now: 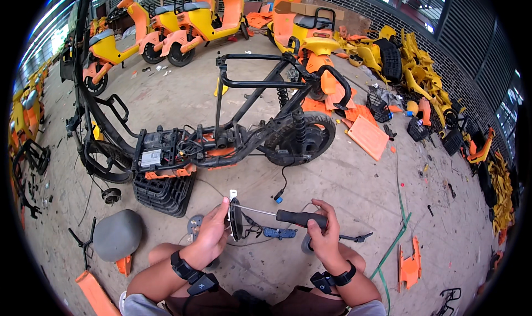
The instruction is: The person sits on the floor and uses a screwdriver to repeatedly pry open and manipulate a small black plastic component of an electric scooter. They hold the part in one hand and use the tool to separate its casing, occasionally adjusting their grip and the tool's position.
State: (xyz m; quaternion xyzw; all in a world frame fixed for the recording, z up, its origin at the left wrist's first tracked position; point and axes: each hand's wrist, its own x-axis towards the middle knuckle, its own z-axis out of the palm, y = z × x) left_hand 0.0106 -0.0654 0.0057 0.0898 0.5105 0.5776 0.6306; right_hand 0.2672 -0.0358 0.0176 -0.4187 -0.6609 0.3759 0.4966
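My left hand grips a round, flat black part seen nearly edge-on, with a small pale metal bracket at its top. What kind of part it is I cannot make out. Wrapped in the fingers of my right hand is a screwdriver with a black and red handle. Its shaft points left, and the tip meets the upper part of the black piece near the bracket. A dark cable hangs close to that piece. Below my hands, a blue-grey oblong part lies on the floor.
Ahead stands a stripped scooter frame with bare wiring and a rear wheel. A black crate is at its foot. A grey seat lies left, a green strap right. Scooters and yellow panels fill the background.
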